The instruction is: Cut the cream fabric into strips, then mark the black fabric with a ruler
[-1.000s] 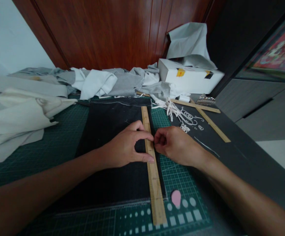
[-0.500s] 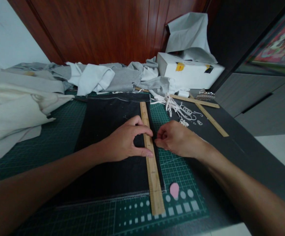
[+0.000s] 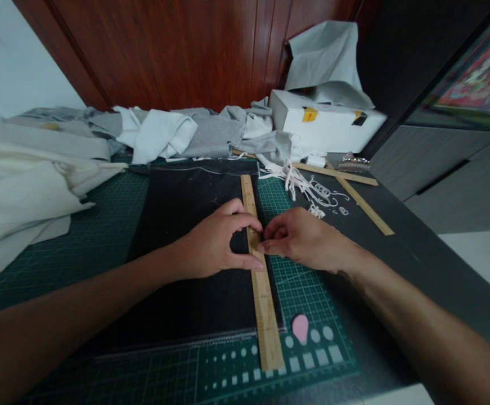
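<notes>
A wooden ruler (image 3: 265,304) lies lengthwise along the right side of a black piece of fabric (image 3: 185,214). My left hand (image 3: 217,242) holds the ruler down, its thumb and fingertips apart and pressing on the wood. At the fabric's right edge my right hand (image 3: 297,239) is closed in a pinch, its thumb reaching the ruler's right edge. What is between those fingers, if anything, is hidden. A pink teardrop-shaped piece (image 3: 300,328) rests nearby on the green cutting mat (image 3: 312,292), which lies under the fabric.
Pale cloth (image 3: 29,197) is heaped on the left, and grey and white cloth (image 3: 206,132) lines the back. A white box (image 3: 324,121) stands at the back right. White cords (image 3: 295,180) and two more wooden rulers (image 3: 365,206) lie on the dark tabletop (image 3: 392,281).
My right hand has shifted slightly left, so its thumb now meets the ruler's edge. The left hand and the ruler stay nearly still.
</notes>
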### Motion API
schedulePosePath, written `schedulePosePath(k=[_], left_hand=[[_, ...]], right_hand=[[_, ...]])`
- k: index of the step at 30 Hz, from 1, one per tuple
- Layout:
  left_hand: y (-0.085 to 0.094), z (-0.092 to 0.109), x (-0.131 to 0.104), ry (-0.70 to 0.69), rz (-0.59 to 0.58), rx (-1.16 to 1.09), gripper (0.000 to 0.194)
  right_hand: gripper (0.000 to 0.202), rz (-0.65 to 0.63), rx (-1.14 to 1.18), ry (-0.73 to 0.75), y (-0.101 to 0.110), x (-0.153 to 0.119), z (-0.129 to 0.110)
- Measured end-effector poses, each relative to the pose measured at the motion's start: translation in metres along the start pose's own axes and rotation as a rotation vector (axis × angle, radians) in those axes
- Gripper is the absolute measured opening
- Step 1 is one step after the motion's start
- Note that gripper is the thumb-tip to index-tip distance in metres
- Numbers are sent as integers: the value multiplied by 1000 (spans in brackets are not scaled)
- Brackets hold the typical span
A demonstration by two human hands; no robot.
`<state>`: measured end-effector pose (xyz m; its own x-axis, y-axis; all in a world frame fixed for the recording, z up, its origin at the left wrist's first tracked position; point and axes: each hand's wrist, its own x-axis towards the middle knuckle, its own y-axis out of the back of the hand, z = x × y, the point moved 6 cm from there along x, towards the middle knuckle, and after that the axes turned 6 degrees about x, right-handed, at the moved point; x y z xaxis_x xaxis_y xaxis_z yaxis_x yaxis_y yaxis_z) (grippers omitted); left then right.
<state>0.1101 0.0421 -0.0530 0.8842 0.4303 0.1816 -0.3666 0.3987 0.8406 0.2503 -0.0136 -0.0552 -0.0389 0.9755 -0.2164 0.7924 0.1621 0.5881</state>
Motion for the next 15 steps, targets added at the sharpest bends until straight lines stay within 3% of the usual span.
schedulePosePath(k=[5, 15], left_hand=[[0, 0, 0, 0, 2, -10, 57], [2, 3, -1, -7, 8, -19, 52]], right_hand=[[17, -75, 149, -59, -5, 2, 7], [20, -88, -114, -31, -9, 1, -3]])
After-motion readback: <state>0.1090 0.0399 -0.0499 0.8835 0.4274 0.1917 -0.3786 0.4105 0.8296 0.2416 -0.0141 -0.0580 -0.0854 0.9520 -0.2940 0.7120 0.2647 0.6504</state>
